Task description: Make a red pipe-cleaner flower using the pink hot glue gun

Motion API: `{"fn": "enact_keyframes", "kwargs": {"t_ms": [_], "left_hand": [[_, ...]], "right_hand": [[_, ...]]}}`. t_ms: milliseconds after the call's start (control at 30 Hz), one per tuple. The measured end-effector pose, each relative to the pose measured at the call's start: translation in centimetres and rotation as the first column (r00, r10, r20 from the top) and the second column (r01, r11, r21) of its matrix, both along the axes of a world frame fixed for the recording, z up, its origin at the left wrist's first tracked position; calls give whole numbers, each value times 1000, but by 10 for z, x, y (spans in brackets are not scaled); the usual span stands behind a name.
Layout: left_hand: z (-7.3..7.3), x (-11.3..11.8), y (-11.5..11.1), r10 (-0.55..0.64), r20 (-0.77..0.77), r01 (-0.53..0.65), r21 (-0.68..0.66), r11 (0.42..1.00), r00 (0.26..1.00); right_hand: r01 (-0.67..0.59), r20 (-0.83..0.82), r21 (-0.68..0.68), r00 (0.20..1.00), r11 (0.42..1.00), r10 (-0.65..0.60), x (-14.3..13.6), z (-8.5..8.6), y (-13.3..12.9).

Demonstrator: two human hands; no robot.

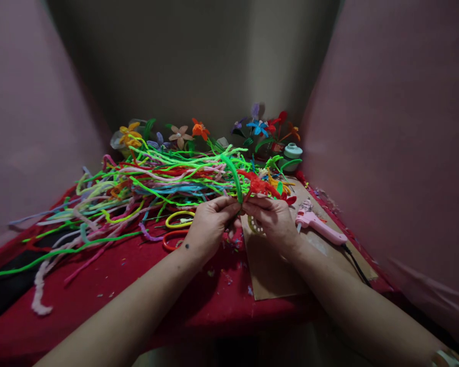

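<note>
My left hand [209, 225] pinches a bent green pipe cleaner [234, 174] between thumb and forefinger, its curved part arching upward. Beside it, fingertips nearly touching, my right hand [274, 220] is closed on a red pipe-cleaner piece [257, 185] that looks like a flower. The two pieces meet at my fingertips, where the fingers hide the join. Just left of my left hand lie scissors with a yellow handle loop [179, 219] and a red one. A roll of clear tape [255, 225] shows partly behind my right hand.
A pile of loose pipe cleaners [156, 176] in many colours spreads over the red cloth [137, 285]. A pink glue gun [321, 228] with a black cord rests on a brown board [275, 283] at right. Finished flowers [180, 135] and a pale green jar [292, 152] stand behind.
</note>
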State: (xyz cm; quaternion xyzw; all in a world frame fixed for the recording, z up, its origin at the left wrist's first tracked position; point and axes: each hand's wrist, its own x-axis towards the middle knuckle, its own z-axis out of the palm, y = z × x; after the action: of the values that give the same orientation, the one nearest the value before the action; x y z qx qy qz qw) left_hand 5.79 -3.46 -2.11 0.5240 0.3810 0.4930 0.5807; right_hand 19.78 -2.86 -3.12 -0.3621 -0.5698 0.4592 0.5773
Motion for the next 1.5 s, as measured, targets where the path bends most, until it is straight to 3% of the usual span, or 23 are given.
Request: {"fn": "enact_keyframes", "kwargs": {"t_ms": [167, 367, 500, 600, 667, 900, 1033, 1333, 1500], "left_hand": [[6, -3, 0, -16, -50, 12, -85, 996, 999], [12, -1, -5, 18, -131, -12, 52, 999, 991], [8, -1, -6, 91, -312, -10, 254, 967, 946], [4, -2, -4, 168, -412, 47, 464, 885, 896], [1, -3, -3, 197, -440, 71, 523, 849, 876], [1, -2, -6, 268, -437, -16, 500, 866, 859], [0, -1, -6, 251, -428, -16, 481, 877, 868], [1, -4, -5, 303, -432, -8, 564, 825, 849], [8, -3, -11, 249, -397, -22, 494, 869, 883]], "right_hand": [[-6, 4, -57, 1000, 998, 7, -1, 3, -3], [-72, -129, -103, 990, 992, 59, -3, -4, 4], [-105, -215, -129, 974, 986, 75, -3, -9, 6], [-83, -208, -119, 977, 989, 57, -2, -8, 6], [-66, -185, -112, 982, 992, 45, -3, -5, 5], [-25, -147, -118, 989, 993, 8, -4, -1, 4], [-12, -136, -107, 991, 994, -3, -4, -1, 4], [-157, -120, -47, 981, 986, 150, -1, 6, -2], [-177, -121, 23, 976, 984, 179, 1, 6, -2]]}}
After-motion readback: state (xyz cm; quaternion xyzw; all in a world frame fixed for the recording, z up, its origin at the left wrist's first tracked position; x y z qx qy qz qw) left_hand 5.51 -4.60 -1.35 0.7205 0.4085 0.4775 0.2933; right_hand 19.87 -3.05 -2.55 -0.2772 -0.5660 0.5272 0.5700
